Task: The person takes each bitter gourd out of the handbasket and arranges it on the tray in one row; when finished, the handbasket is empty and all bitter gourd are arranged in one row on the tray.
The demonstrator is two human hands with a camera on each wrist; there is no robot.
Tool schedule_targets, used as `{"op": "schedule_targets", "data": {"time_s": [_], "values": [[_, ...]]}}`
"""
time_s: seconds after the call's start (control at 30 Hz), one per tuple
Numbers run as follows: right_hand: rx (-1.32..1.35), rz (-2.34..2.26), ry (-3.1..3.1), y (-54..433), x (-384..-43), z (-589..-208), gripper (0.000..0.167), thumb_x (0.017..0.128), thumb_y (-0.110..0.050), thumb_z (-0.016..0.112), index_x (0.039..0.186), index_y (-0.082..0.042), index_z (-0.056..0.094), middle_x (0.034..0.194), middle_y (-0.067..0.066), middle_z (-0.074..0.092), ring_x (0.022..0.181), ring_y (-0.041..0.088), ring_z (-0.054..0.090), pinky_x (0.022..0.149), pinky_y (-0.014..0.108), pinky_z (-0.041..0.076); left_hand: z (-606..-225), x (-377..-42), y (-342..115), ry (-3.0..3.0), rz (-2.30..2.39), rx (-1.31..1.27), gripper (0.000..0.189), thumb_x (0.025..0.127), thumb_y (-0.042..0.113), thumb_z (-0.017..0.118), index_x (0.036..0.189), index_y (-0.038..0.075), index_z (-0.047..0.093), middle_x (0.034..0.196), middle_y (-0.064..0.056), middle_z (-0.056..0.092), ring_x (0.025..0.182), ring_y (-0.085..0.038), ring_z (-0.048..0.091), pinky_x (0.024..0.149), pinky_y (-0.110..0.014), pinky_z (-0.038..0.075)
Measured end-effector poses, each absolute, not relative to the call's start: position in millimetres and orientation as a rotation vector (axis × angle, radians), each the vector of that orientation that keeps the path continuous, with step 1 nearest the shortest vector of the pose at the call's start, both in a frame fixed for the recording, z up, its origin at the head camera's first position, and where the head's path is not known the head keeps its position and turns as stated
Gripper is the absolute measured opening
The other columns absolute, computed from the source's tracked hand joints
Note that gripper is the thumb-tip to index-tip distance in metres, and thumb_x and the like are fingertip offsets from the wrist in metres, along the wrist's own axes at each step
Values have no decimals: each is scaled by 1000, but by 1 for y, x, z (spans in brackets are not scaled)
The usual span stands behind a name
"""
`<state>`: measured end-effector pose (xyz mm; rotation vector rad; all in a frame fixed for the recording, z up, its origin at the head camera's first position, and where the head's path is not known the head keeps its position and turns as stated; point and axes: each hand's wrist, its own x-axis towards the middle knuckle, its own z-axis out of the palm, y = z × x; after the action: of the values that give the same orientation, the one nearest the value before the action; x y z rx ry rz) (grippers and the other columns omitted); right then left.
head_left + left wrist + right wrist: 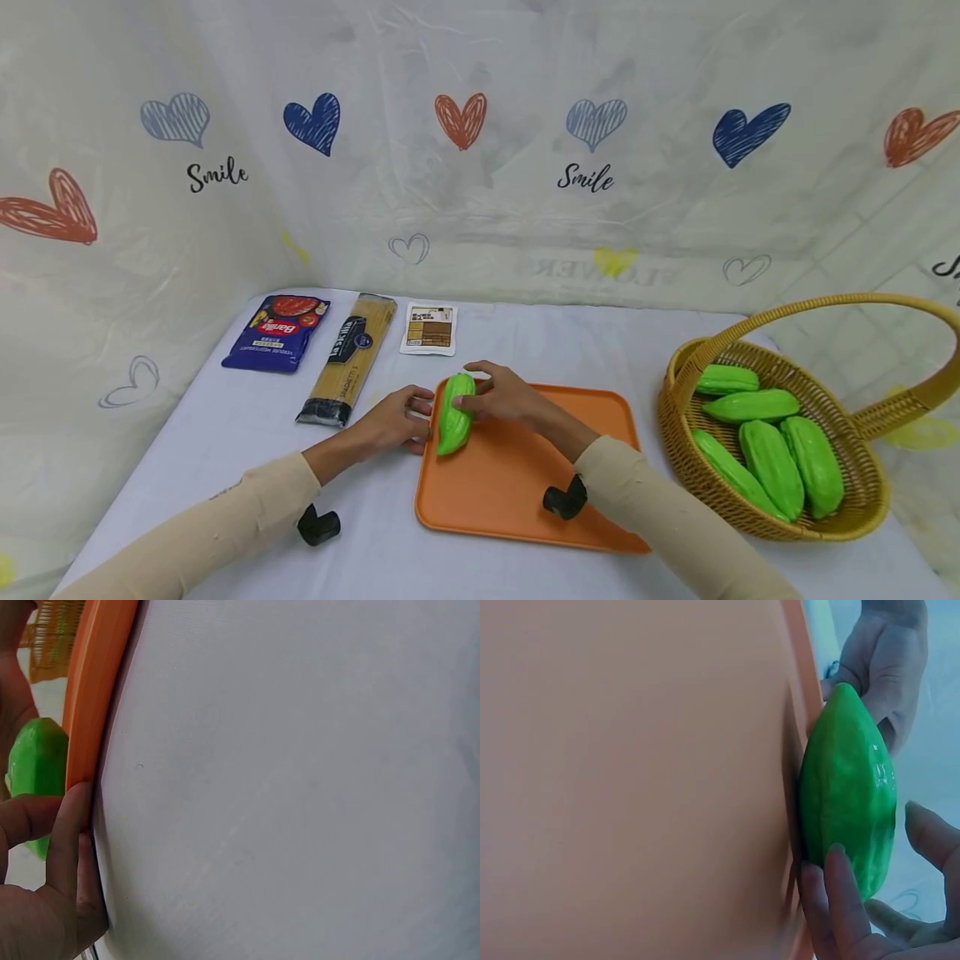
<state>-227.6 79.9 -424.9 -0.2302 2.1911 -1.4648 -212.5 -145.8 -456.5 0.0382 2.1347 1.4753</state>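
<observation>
A light-green ridged gourd (455, 414) with tapered ends lies lengthwise along the left rim of an orange tray (517, 492). My right hand (504, 395) holds the gourd near its far end. In the right wrist view, fingertips (838, 859) touch the gourd's side while one finger stands apart from it. My left hand (393, 421) grips the tray's left rim, its fingers (69, 825) bent at the edge in the left wrist view.
A wicker basket (678, 450) with a tall handle holds several similar gourds at the right. A blue Barilla pouch (277, 333), a spaghetti pack (348, 358) and a small white-and-brown packet (428, 329) lie at the back left. A patterned curtain (510, 208) hangs behind.
</observation>
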Motion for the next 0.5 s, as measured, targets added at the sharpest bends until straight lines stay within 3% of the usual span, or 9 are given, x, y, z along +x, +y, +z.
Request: {"op": "schedule_targets", "data": {"time_s": [0.5], "values": [[-185, -1423, 2213, 81, -221, -417, 78, 91, -29, 75, 153, -6, 34, 135, 24, 58, 104, 24, 69, 87, 41, 63, -458, -213, -145, 2137, 1479, 23, 60, 86, 0, 71, 141, 6, 47, 124, -14, 56, 95, -21, 66, 73, -34, 65]]}}
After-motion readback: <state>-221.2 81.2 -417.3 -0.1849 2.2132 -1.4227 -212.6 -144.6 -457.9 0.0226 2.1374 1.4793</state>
